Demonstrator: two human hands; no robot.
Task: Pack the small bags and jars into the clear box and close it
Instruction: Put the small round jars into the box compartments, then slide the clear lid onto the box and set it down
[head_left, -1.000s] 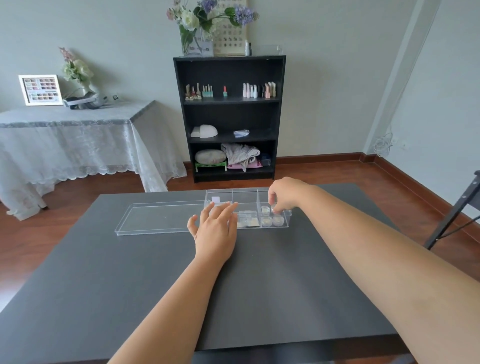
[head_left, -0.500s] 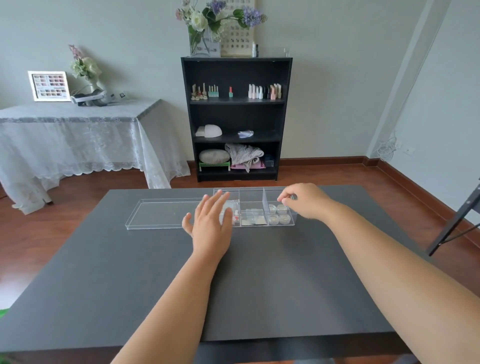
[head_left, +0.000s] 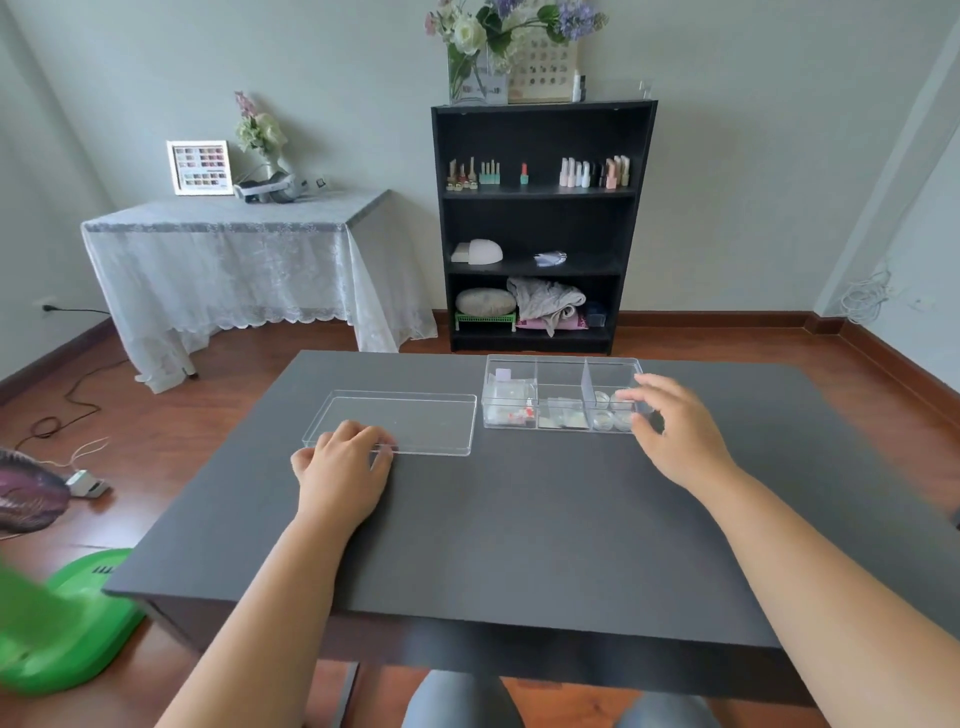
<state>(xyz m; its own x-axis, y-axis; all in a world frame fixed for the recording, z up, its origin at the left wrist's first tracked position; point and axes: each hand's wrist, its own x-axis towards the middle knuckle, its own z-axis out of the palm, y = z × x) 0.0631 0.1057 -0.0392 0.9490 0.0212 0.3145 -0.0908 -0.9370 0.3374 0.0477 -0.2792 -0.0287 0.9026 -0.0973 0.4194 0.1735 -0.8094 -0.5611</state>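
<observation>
A clear box (head_left: 561, 392) is shown standing open on a dark table (head_left: 519, 519), its three compartments already filled: small bags (head_left: 511, 402) are seen in the compartment nearest the lid, flat packets in the middle one, and small jars (head_left: 610, 410) in the one farthest from the lid. No loose item is seen on the table outside the box, so the packing is judged complete and only the closing is left.

The lid (head_left: 410, 421) lies flat on the table just beside the box, apart from it, presumably set there to keep the compartments open for loading. The left hand (head_left: 343, 467) is laid on the lid's near edge, on the half farthest from the box, fingers curled over the rim; whether the rim is actually gripped or only touched cannot be told. The right hand (head_left: 675, 431) is held spread and empty at the box's far end, by the jar compartment, its fingertips blurred at the wall; it appears placed to steady the box while the lid is brought across. Contact with the wall cannot be confirmed.
</observation>
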